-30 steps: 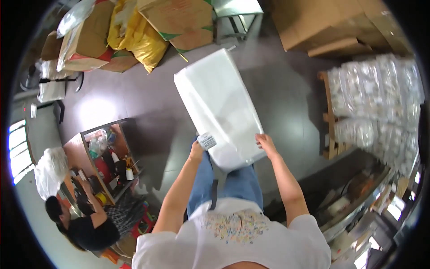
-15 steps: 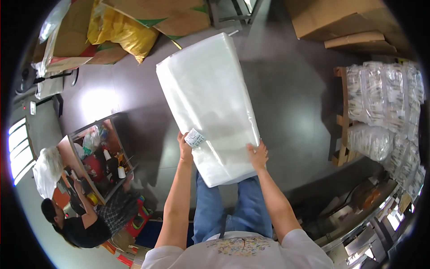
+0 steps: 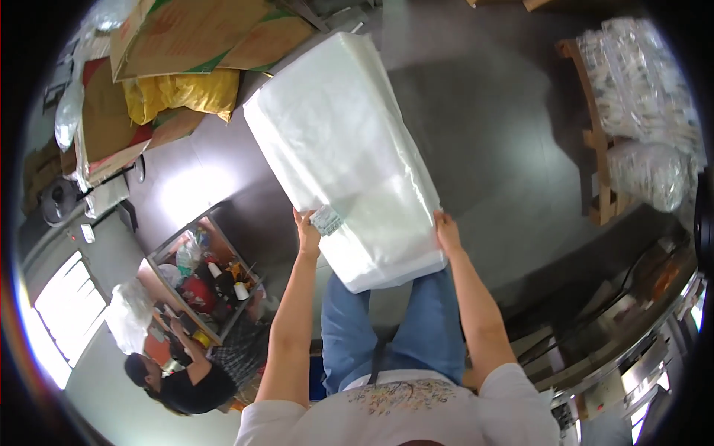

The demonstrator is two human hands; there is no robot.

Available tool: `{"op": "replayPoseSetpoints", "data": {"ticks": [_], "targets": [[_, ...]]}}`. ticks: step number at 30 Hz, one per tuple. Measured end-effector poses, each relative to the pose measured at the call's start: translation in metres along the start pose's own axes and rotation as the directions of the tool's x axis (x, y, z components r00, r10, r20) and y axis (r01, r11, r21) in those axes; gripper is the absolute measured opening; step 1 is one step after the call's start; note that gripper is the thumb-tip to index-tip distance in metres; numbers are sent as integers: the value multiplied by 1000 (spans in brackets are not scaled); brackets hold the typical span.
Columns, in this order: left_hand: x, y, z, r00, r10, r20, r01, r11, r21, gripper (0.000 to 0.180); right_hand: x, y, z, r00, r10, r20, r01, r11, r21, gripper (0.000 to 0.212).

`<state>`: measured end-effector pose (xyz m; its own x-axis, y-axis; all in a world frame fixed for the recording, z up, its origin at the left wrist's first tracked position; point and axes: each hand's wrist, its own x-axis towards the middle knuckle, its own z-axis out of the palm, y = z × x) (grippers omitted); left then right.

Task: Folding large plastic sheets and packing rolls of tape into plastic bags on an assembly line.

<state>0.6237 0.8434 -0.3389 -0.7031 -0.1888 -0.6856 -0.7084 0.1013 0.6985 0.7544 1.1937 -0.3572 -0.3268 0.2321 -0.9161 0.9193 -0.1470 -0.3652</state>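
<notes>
A large, thick stack of translucent plastic bags [image 3: 338,141] is held out in front of me, tilted so that its far end leans left. My left hand [image 3: 307,232] grips the near left edge, thumb on top beside a small white printed label [image 3: 326,221]. On the opposite side, my right hand [image 3: 446,232] is closed on the right edge near the close corner, with part of its fingers hidden underneath. The near end of the stack hangs over my knees.
At the far left, cardboard boxes [image 3: 186,41] stand with a yellow plastic sack [image 3: 186,97]. A person [image 3: 195,379] is by an open-topped bench of spools [image 3: 212,286] on the left. Wrapped bundles [image 3: 643,89] lie on a wooden pallet [image 3: 587,97] at right.
My view has swung to the right, so the bench and person appear farther in. The stack has tilted further left, and my right hand has moved from its top onto its right edge.
</notes>
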Motion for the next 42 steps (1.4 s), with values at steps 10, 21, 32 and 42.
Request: {"op": "replayPoseSetpoints", "data": {"ticks": [10,21,32,42], "targets": [[-79,140,147,923,-28,384,-87,957,277,21,-105,-127,14,885,-464,-32,422,773,474,32],[-51,160,113,689,322,650,-689,569,449,49,-127,-162,79,872,-477,114,284,681,675,41],[-69,174,101,544,90,835,-591,746,305,45,-139,-161,65,671,-740,49,739,662,-124,18],[-79,125,2,977,195,82,-206,795,570,27,-142,-147,97,575,-776,-260,799,601,-27,10]]}}
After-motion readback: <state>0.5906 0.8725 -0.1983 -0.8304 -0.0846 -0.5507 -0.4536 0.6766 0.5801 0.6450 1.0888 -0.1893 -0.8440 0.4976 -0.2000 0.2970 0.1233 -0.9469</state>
